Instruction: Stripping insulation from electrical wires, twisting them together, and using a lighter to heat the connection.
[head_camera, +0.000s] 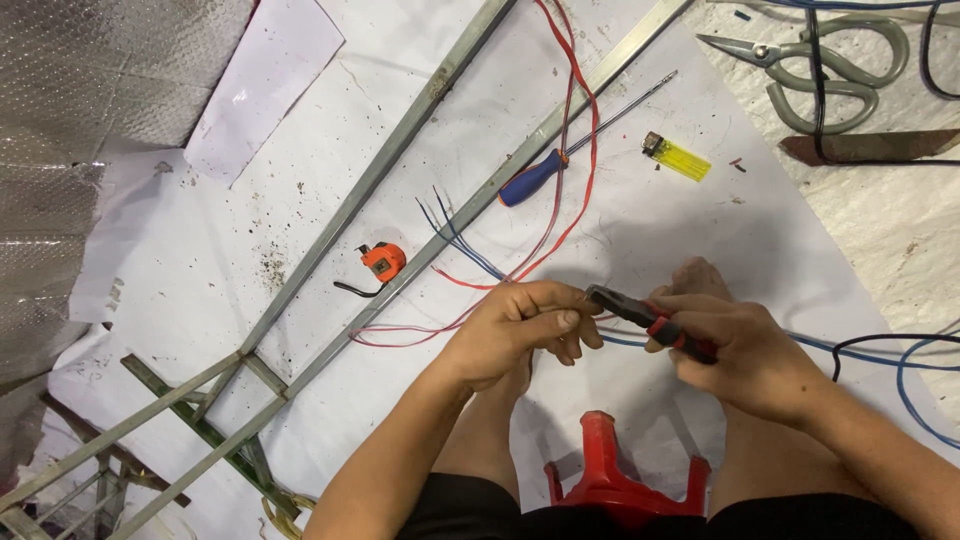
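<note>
My right hand (745, 345) grips a pair of pliers (650, 320) with red and black handles, its dark jaws pointing left. My left hand (520, 325) is closed around thin wire just in front of the jaws; the wire end is hidden by my fingers. Red wires (575, 110) and blue wires (455, 235) run from my hands across the white sheet (200, 270). My bare foot shows between and behind the hands.
Long metal angle bars (400, 150) cross the sheet diagonally. A blue-handled screwdriver (535, 177), a yellow lighter (678, 157) and an orange tape measure (382, 262) lie beyond my hands. Large shears (830, 70) rest at top right. A red stool (610, 480) stands under me.
</note>
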